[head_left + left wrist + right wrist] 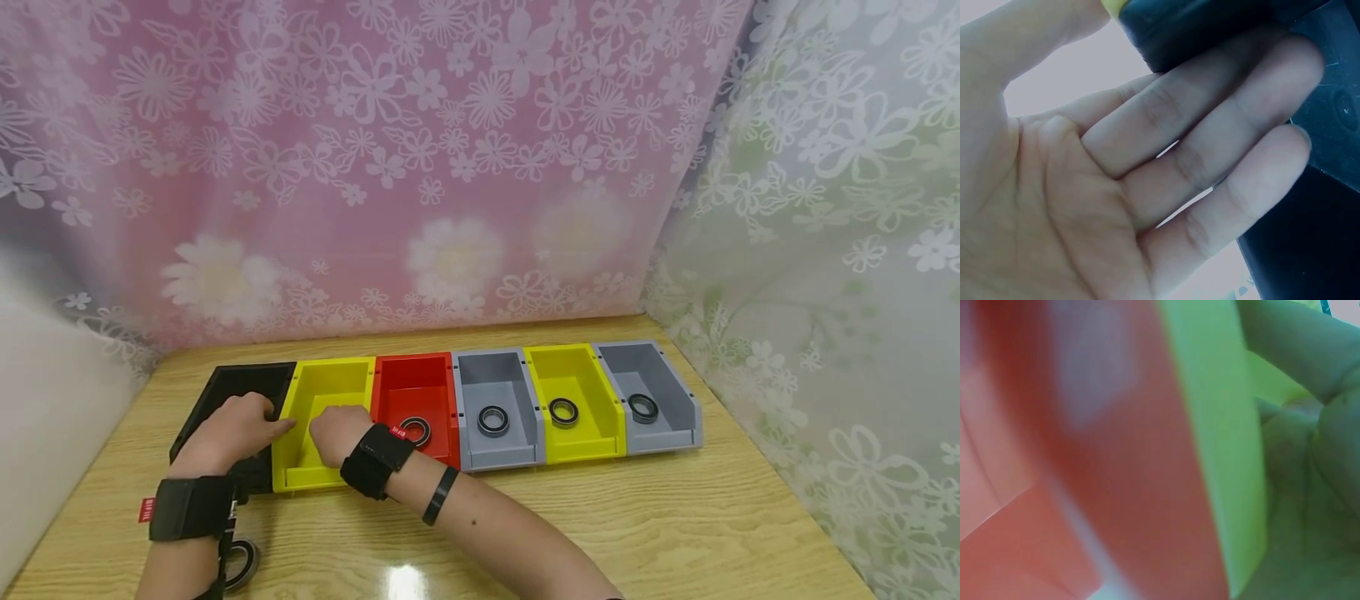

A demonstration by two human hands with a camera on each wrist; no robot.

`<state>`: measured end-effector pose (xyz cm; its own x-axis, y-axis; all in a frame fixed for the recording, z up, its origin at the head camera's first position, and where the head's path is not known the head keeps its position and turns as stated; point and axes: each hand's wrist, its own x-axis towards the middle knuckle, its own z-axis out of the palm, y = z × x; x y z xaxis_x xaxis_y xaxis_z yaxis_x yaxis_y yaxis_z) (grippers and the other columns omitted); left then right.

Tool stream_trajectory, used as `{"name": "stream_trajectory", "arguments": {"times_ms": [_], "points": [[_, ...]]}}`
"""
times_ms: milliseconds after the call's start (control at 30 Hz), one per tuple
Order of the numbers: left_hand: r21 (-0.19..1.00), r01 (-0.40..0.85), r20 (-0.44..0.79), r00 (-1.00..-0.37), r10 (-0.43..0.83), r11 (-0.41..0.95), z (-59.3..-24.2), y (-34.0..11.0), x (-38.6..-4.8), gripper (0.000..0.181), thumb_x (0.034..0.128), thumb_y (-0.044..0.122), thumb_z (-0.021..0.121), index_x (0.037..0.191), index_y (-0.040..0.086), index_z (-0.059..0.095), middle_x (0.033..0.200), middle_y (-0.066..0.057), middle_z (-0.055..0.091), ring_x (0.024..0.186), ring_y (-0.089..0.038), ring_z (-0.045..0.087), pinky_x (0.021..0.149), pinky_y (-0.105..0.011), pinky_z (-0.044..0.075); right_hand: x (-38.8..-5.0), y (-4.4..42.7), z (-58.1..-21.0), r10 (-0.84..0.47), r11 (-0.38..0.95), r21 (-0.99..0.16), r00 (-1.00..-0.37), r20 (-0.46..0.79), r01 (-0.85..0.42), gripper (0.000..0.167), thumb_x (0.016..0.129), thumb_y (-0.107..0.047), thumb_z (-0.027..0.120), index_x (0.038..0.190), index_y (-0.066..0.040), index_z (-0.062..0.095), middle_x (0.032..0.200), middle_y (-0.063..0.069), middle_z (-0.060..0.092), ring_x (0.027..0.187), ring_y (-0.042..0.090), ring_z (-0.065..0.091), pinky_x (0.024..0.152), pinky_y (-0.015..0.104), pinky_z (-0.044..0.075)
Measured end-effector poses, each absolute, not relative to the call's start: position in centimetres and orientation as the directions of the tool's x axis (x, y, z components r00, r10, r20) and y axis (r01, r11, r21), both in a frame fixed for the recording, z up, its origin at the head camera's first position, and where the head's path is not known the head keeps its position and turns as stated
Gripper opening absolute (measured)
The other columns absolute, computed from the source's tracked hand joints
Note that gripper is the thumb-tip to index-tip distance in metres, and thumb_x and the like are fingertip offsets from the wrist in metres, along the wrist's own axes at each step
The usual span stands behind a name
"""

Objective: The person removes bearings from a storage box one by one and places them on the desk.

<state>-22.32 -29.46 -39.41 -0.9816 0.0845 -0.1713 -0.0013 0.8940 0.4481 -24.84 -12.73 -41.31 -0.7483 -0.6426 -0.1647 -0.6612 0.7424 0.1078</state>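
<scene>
My left hand [236, 429] straddles the wall between the black bin [258, 475] and the left yellow bin [303, 477]. Its thumb lies on the yellow side. In the left wrist view the left hand [1179, 162] has several nearly straight fingers beside the black bin wall [1179, 31]. My right hand [343, 433] is over the front of the left yellow bin, its fingertips hidden. Seen from the right wrist, part of the right hand [1300, 462] sits behind the yellow wall [1222, 444], with the red bin wall [1141, 475] alongside; no held thing shows.
Right of the hands, a red bin [442, 454], a grey bin [502, 457], another yellow bin [588, 447] and a grey bin [663, 442] each hold one ring bearing. Another bearing [251, 567] lies on the wooden table [600, 525] by the left wrist. Floral curtains stand behind and right.
</scene>
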Motion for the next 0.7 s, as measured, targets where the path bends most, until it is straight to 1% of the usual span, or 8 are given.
{"name": "stream_trajectory", "arguments": {"times_ms": [133, 300, 400, 567, 700], "points": [[0.445, -0.002, -0.171, -0.982, 0.083, 0.896, -39.41, -29.44, -22.36, 0.033, 0.0990, 0.025, 0.068, 0.073, 0.006, 0.059, 0.056, -0.001, 0.042, 0.051, -0.019, 0.045, 0.054, -0.033, 0.038, -24.89, -12.83, -41.52, -0.637, 0.746, 0.114, -0.753, -0.166, -0.656, 0.009, 0.098, -0.027, 0.069, 0.095, -0.022, 0.076, 0.066, -0.005, 0.052, 0.058, 0.010, 0.049, 0.053, 0.024, 0.042], [0.446, -0.006, -0.173, -0.982, 0.080, 0.895, -39.32, -29.41, -22.32, 0.033, 0.0992, 0.025, 0.067, 0.073, 0.006, 0.059, 0.057, -0.002, 0.044, 0.052, -0.020, 0.048, 0.054, -0.033, 0.039, -25.05, -13.05, -41.73, -0.618, 0.764, 0.093, -0.766, -0.177, -0.638, 0.009, 0.097, -0.030, 0.072, 0.102, -0.024, 0.076, 0.069, -0.005, 0.055, 0.061, 0.011, 0.052, 0.058, 0.025, 0.044], [0.450, -0.007, -0.174, -0.981, 0.080, 0.893, -39.30, -29.41, -22.28, 0.033, 0.0989, 0.024, 0.067, 0.072, 0.006, 0.059, 0.057, -0.003, 0.045, 0.052, -0.021, 0.049, 0.054, -0.033, 0.039, -25.04, -13.13, -41.77, -0.612, 0.769, 0.101, -0.772, -0.171, -0.631, 0.008, 0.097, -0.030, 0.072, 0.101, -0.025, 0.076, 0.069, -0.006, 0.055, 0.062, 0.011, 0.052, 0.059, 0.026, 0.045], [0.452, -0.003, -0.172, -0.982, 0.083, 0.892, -39.36, -29.40, -22.18, 0.034, 0.0985, 0.023, 0.068, 0.071, 0.006, 0.058, 0.057, -0.003, 0.044, 0.052, -0.020, 0.048, 0.054, -0.033, 0.039, -24.81, -13.17, -41.78, -0.608, 0.768, 0.137, -0.780, -0.150, -0.625, 0.008, 0.098, -0.029, 0.070, 0.096, -0.025, 0.076, 0.068, -0.007, 0.055, 0.060, 0.010, 0.052, 0.057, 0.026, 0.046], [0.452, -0.004, -0.169, -0.982, 0.081, 0.892, -39.39, -29.32, -22.14, 0.035, 0.0989, 0.024, 0.068, 0.071, 0.007, 0.057, 0.056, -0.002, 0.044, 0.051, -0.019, 0.046, 0.054, -0.033, 0.038, -24.64, -13.17, -41.82, -0.604, 0.772, 0.141, -0.784, -0.145, -0.620, 0.009, 0.099, -0.029, 0.070, 0.093, -0.025, 0.075, 0.067, -0.006, 0.053, 0.060, 0.010, 0.051, 0.057, 0.026, 0.045]]}}
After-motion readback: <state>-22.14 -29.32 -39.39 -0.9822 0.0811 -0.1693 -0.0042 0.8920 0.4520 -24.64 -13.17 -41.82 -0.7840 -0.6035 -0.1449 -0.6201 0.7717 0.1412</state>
